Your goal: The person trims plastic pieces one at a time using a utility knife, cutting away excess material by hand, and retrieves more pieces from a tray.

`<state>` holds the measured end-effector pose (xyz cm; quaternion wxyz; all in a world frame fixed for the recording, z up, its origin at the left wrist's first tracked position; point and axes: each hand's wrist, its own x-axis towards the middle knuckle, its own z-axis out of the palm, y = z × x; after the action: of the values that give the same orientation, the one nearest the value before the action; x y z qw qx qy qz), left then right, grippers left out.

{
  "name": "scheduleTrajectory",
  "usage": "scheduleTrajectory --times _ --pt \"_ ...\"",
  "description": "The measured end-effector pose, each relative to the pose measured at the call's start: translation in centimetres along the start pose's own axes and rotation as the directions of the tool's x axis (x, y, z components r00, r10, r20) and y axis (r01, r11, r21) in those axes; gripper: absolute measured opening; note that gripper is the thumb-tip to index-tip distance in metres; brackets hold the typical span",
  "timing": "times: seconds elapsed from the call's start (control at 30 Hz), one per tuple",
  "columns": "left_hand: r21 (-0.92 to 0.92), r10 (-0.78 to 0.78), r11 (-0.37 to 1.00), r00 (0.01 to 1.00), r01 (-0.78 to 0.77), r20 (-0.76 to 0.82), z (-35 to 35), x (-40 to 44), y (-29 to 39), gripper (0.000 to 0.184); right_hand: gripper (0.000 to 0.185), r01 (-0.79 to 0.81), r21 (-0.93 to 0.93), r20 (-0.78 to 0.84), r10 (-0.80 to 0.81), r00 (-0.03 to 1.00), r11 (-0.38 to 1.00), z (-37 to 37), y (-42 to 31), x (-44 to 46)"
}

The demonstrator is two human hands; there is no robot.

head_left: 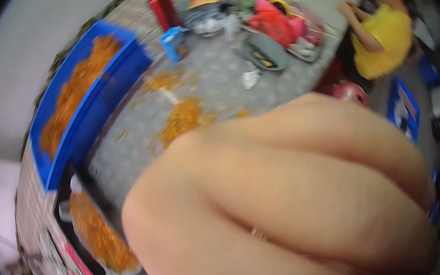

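Note:
Very close to the camera, my right hand (285, 184) fills the lower middle and right of the view. Its bent fingers are pressed side by side, with the knuckles toward the left and top. The fingertips and anything they hold are hidden. Beyond the hand, small orange pieces (181, 121) lie in a loose pile on the grey tabletop (136, 117). My left hand does not show.
At the left stand a long blue bin (111, 90) of orange pieces and a dark tray (68, 222) with a lined, orange-filled container. A red bottle (163, 7), blue box (174, 44) and red bag (272, 22) stand farther back. A person in yellow (383, 43) sits at right.

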<state>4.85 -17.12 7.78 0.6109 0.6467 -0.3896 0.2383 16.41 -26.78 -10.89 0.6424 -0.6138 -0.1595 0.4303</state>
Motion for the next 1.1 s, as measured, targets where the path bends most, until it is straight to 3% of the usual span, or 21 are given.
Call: scheduleTrajectory --times 0.07,0.17,0.27,0.33,0.4,0.47,0.7,0.8,1.1 --pt "-0.041 -0.002 0.999 0.998 0.005 0.058 0.8 0.0 -0.1 0.012 0.017 0.049 0.003 -0.062 -0.048 0.997 0.999 -0.6 0.4 -0.1" --pt "-0.112 -0.003 0.994 0.994 0.016 0.110 -0.1 0.0 -0.5 0.012 0.018 0.136 0.049 -0.303 -0.115 0.946 0.989 -2.6 -1.1 -0.8" --pt "-0.175 -0.021 0.983 0.986 0.050 0.165 -1.8 0.5 -0.8 0.013 0.020 0.479 -0.065 -0.471 -0.450 0.758 0.875 -4.7 -9.3 -2.9" --pt "-0.231 -0.048 0.969 0.983 0.089 0.176 -3.9 1.1 -0.7 0.013 0.025 0.649 -0.029 -0.525 -0.564 0.638 0.761 -6.6 -13.5 -4.8" --pt "-0.304 -0.089 0.942 0.979 0.143 0.186 -5.8 1.9 -0.7 0.014 0.022 0.741 -0.146 -0.558 -0.673 0.485 0.655 -7.2 -16.0 -6.8" --pt "-0.380 -0.144 0.902 0.973 0.204 0.179 -7.4 2.8 -0.8 0.015 0.022 0.722 -0.210 -0.556 -0.688 0.467 0.659 -7.4 -15.3 -7.6" --pt "-0.650 -0.162 0.741 0.984 0.171 0.073 -8.9 3.9 -0.3 0.018 0.024 0.496 0.124 -0.477 -0.387 0.789 0.859 -5.0 -8.5 -4.6" --pt "-0.710 -0.092 0.701 0.996 0.073 0.011 -8.2 4.2 0.4 0.020 0.026 0.442 0.050 -0.331 -0.402 0.853 0.896 -9.8 -3.1 -1.6" --pt "-0.681 0.010 0.730 0.998 -0.054 -0.068 -4.5 4.0 0.9 0.022 0.025 0.275 0.120 -0.275 -0.234 0.933 0.954 -4.7 -2.8 -1.1"
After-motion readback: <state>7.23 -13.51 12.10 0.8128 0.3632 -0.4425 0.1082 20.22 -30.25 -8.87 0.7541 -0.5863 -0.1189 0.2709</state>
